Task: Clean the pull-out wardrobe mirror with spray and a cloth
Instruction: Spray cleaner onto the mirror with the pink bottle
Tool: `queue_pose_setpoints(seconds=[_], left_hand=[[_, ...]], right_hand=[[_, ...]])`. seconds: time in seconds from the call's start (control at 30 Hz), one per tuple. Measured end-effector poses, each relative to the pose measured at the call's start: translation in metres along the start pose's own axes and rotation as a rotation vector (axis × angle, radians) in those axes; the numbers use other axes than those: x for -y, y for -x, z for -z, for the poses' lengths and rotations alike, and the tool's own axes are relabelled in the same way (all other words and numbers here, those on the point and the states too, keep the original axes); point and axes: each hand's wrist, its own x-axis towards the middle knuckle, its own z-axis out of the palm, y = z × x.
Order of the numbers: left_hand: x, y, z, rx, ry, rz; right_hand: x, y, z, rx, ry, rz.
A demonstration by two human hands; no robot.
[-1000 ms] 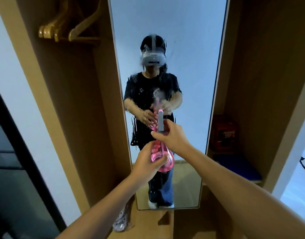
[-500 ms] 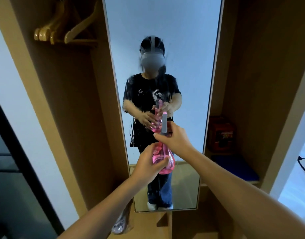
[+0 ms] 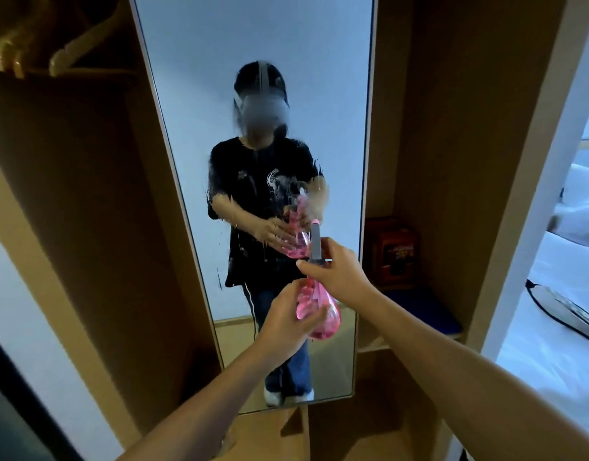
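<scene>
The tall pull-out mirror stands upright in the wardrobe, straight ahead of me. Wet spray streaks blur its middle, over the reflection of a person in a black shirt. I hold a pink transparent spray bottle in front of the glass. My left hand grips its round belly from the left. My right hand grips its neck just below the grey nozzle, which points at the mirror. No cloth shows in view.
Wooden wardrobe panels flank the mirror. Wooden hangers hang at the upper left. On the right shelf sit a red box and a dark blue item. A white bed lies at far right.
The view has come closer to the mirror and shifted. More spray streaks now cover the glass at chest height. Both hands keep the same hold on the bottle.
</scene>
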Motion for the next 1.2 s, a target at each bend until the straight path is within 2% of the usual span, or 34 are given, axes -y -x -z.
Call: queue_pose_setpoints(seconds=[0.6,0.97,1.2], left_hand=[[0.032,-0.004,-0.048,0.109,0.016,0.096],[0.053,0.018,-0.072,0.137,-0.066,0.155],[0.064,0.029,-0.080,0.142,-0.089,0.191]], right_hand=[[-0.046,0.022,0.025,-0.005,-0.044,-0.121],[-0.076,0.040,0.018,0.012,0.043,-0.195],[-0.087,0.050,0.012,0.044,-0.005,-0.226]])
